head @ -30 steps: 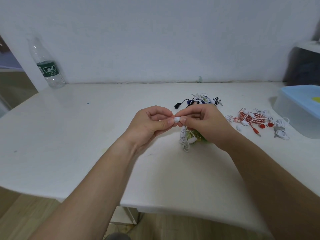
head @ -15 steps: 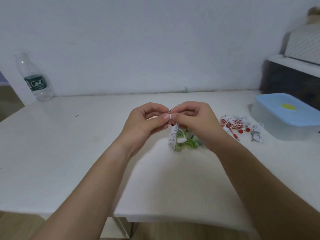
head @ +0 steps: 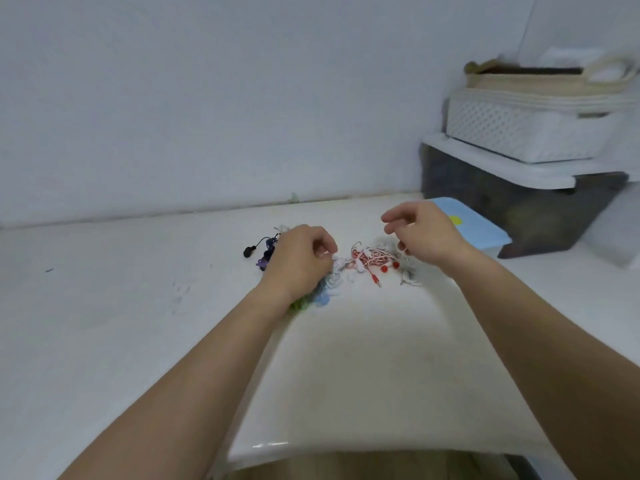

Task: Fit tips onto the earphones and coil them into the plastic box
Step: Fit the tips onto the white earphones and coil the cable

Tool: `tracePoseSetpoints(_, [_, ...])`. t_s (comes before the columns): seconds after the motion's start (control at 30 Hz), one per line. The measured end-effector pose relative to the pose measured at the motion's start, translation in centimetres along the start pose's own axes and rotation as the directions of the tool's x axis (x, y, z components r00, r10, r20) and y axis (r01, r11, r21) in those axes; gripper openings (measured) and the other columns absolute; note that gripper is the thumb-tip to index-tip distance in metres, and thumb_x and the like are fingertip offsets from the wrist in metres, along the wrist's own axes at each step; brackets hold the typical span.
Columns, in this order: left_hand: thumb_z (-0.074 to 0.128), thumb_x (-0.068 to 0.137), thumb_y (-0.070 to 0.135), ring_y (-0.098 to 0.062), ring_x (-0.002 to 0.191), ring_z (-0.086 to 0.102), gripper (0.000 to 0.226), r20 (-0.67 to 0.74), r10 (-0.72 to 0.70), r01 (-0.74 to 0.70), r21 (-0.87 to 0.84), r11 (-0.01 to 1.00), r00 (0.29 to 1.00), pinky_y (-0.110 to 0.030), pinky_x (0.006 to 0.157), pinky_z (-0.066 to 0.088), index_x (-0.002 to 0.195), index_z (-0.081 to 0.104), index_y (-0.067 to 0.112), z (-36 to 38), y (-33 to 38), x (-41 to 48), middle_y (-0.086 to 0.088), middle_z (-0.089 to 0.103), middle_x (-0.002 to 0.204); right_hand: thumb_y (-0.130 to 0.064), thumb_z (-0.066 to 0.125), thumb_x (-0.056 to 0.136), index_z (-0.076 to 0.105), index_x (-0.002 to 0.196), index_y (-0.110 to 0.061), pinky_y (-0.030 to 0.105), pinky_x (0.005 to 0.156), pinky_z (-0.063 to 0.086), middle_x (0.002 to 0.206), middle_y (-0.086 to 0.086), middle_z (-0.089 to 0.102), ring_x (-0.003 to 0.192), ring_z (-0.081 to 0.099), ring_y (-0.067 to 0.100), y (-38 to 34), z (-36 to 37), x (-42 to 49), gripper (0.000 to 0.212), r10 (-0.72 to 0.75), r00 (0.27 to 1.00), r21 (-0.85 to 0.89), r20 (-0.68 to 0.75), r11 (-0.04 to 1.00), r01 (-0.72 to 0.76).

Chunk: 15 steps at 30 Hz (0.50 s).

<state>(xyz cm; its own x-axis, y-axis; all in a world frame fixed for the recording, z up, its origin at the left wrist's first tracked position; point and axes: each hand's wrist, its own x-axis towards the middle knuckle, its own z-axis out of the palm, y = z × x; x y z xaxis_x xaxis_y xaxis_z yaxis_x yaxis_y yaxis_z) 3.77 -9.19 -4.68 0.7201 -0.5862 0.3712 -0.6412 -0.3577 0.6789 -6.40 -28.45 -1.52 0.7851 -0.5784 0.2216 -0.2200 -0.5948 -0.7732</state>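
My left hand (head: 300, 261) hovers over the table with its fingers curled, and the white earphones (head: 338, 271) hang bunched from under it. My right hand (head: 420, 233) is raised apart from it with loosely curled fingers and holds nothing, in front of the plastic box with the blue lid (head: 479, 233). The lid is on the box. Below my right hand lie red-and-white earphones (head: 372, 259). Black and purple earphones (head: 264, 251) lie left of my left hand. Green and blue earphones (head: 313, 302) show under my left wrist. The picture is blurred.
A dark storage bin with a white lid (head: 519, 199) stands at the back right, with a white lattice basket (head: 519, 133) and a woven basket (head: 547, 79) stacked on it. The white table's front edge (head: 277, 445) is near me. The wall runs along the back.
My hands have come apart. The right hand let go of the white earphones and moved right toward the blue-lidded box. The view has swung right and the bottle is out of sight.
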Motion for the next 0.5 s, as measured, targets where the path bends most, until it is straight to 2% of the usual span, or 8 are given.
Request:
tracePoseSetpoints(0.1, [0.064, 0.082, 0.013, -0.017, 0.088, 0.061, 0.017, 0.076, 0.031, -0.052, 0.286, 0.957, 0.997, -0.032, 0.076, 0.049, 0.087, 0.072, 0.026, 1.6, -0.5, 0.4, 0.005, 0.063, 0.09, 0.008, 0.042, 0.084, 0.068, 0.119, -0.019, 0.02, 0.079, 0.046, 0.109, -0.002, 0.069, 0.095, 0.061, 0.012, 1.4, 0.2, 0.2, 0.051, -0.016, 0.999, -0.142, 0.042, 0.99, 0.022])
tracePoseSetpoints(0.2, [0.059, 0.087, 0.018, -0.022, 0.102, 0.059, 0.02, 0.074, 0.019, -0.052, 0.477, 0.877, 0.997, -0.032, 0.082, 0.045, 0.096, 0.074, 0.028, 2.8, -0.5, 0.6, 0.003, 0.063, 0.103, 0.002, 0.047, 0.088, 0.068, 0.121, -0.021, 0.021, 0.086, 0.041, 0.116, -0.005, 0.065, 0.102, 0.057, 0.011, 2.2, 1.0, 1.3, 0.045, -0.023, 0.998, -0.205, 0.064, 0.978, 0.036])
tracePoseSetpoints(0.33, [0.055, 0.089, 0.022, -0.025, 0.105, 0.054, 0.02, -0.046, 0.069, -0.037, 0.499, 0.866, 0.997, -0.035, 0.081, 0.044, 0.099, 0.072, 0.027, 3.6, 0.5, 0.9, 0.001, 0.062, 0.106, -0.016, 0.06, 0.09, 0.071, 0.105, -0.028, 0.027, 0.087, 0.049, 0.106, -0.008, 0.069, 0.096, 0.064, 0.011, 2.4, 2.0, 2.5, 0.022, -0.099, 0.993, -0.208, 0.062, 0.972, 0.11])
tracePoseSetpoints(0.4, [0.055, 0.089, 0.032, -0.025, 0.107, 0.054, 0.021, -0.012, 0.061, -0.047, 0.498, 0.866, 0.998, -0.036, 0.084, 0.042, 0.106, 0.067, 0.029, 4.1, 0.8, 1.1, 0.002, 0.062, 0.108, -0.025, 0.069, 0.087, 0.07, 0.104, -0.03, 0.03, 0.084, 0.052, 0.099, -0.01, 0.067, 0.088, 0.063, 0.01, 2.2, 2.5, 2.9, 0.018, -0.116, 0.985, -0.234, 0.129, 0.962, 0.144])
tracePoseSetpoints(0.5, [0.058, 0.088, 0.048, -0.024, 0.113, 0.054, 0.03, 0.091, -0.008, -0.044, 0.554, 0.831, 0.996, -0.038, 0.09, 0.041, 0.111, 0.065, 0.031, 4.6, 0.5, 1.3, 0.002, 0.06, 0.112, -0.039, 0.076, 0.078, 0.067, 0.105, -0.035, 0.035, 0.081, 0.054, 0.095, -0.012, 0.062, 0.086, 0.061, 0.012, 2.1, 3.6, 3.2, 0.029, -0.044, 0.962, -0.391, 0.269, 0.908, 0.151])
